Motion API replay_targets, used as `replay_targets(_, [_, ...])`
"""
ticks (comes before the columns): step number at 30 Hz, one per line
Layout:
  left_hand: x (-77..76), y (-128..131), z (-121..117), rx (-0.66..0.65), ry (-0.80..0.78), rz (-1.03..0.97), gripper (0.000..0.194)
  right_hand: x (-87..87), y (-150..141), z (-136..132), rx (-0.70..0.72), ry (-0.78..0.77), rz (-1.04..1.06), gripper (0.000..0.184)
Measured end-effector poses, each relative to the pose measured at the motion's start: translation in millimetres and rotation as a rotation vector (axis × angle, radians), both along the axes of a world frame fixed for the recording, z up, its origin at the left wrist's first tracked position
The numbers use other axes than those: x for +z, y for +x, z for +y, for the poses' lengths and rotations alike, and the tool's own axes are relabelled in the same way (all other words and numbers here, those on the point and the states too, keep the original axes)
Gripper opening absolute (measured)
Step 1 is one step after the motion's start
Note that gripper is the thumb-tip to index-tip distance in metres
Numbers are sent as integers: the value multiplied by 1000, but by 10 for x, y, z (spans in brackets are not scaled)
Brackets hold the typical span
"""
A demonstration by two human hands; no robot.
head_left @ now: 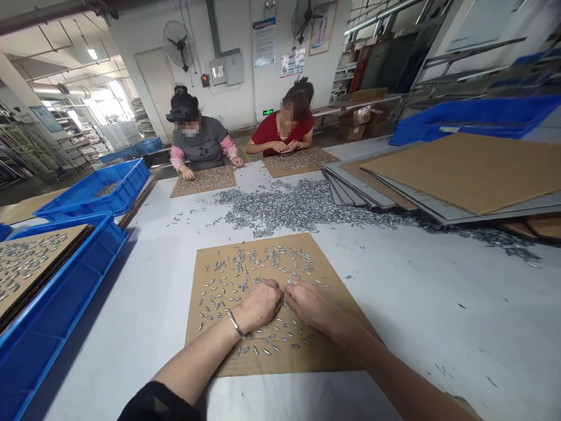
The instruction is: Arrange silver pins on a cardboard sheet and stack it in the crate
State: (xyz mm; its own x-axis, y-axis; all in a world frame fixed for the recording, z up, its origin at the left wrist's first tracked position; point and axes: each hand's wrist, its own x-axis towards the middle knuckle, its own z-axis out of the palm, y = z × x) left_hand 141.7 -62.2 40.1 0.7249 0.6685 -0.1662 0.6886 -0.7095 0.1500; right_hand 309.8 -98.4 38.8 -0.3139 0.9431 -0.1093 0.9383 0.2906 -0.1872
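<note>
A brown cardboard sheet lies on the white table in front of me, strewn with several small silver metal pieces. My left hand, with a bracelet at the wrist, rests curled on the sheet among the pieces. My right hand is curled beside it, fingertips meeting the left hand's near the sheet's middle. Both hands are closed in a pinch; what they hold is too small to make out.
A large heap of silver pieces lies beyond the sheet. Blue crates stand at left, stacked cardboard and grey boards at right. Two people sit opposite at their own sheets.
</note>
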Motion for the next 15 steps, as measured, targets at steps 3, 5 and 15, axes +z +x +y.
replay_targets(3, [27,-21,-21,5,4,-5,30,42,-19,-3,-16,-32,4,31])
replay_targets(5, [34,-36,-31,12,5,-8,29,59,-24,-5,-28,-42,8,31])
replay_targets(15, [30,-93,-21,35,-19,-108,24,123,-78,-32,-61,-62,5,32])
